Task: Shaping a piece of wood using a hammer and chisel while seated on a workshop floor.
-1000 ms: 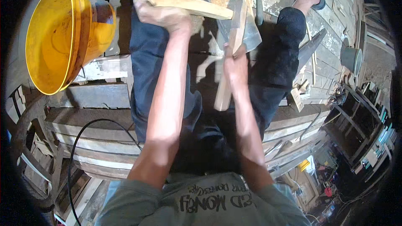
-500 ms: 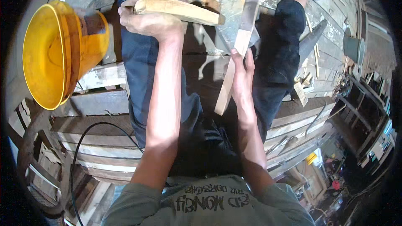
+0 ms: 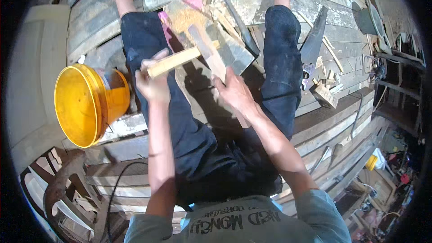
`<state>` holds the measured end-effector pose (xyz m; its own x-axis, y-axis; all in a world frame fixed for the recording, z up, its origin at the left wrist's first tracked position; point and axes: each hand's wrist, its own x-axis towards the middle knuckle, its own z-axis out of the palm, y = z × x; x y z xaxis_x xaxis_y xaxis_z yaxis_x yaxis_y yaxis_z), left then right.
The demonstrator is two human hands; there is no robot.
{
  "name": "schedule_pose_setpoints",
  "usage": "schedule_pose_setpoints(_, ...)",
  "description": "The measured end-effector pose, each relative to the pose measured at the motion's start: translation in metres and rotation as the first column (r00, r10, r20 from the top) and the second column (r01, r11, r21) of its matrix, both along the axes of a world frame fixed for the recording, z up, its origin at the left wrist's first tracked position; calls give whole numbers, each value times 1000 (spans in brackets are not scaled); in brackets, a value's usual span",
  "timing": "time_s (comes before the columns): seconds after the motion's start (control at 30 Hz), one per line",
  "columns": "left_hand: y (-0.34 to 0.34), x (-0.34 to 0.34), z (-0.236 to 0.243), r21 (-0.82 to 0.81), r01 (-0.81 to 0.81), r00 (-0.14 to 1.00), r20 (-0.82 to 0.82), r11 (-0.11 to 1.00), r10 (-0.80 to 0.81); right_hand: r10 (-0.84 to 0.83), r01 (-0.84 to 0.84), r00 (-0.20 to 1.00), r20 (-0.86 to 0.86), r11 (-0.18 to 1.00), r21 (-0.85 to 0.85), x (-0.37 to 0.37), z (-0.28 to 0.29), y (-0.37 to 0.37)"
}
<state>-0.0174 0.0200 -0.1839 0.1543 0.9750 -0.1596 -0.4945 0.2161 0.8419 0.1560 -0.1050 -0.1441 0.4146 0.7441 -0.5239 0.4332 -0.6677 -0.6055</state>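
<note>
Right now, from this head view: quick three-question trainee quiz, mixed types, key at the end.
1. Which hand holds the yellowish wooden bar?
2. True or false: the handsaw lies to the right of the person's right leg.
3. The bucket beside the left leg is: A) blue, B) yellow, C) green.

Key: 1) the left hand; 2) true; 3) B.

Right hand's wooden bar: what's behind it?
Sawdust and a grey sheet show around it; the left hand's stick seems to cross behind. What the bar covers is hidden.
</note>
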Motion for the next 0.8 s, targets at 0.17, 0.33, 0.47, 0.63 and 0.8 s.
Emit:
schedule_pose_setpoints(0.17,-33,-24,53,-602,458,870,151,654,-470,152,-153,988,15,988,24,11,9,1)
schedule_pose_setpoints(0.33,-36,9,58,-695,506,684,-38,511,-729,250,-249,968,31,968,-20,37,25,5)
schedule_pose_setpoints(0.47,-30,25,34,-643,499,652,-163,581,-740,303,-304,952,50,953,13,68,28,7)
schedule_pose_setpoints(0.63,-14,63,-7,-535,530,523,-404,657,-751,197,-194,980,23,930,313,118,-9,2)
schedule_pose_setpoints(0.8,-8,64,-47,-366,602,458,-570,710,-682,175,-184,979,105,979,84,110,-10,3)
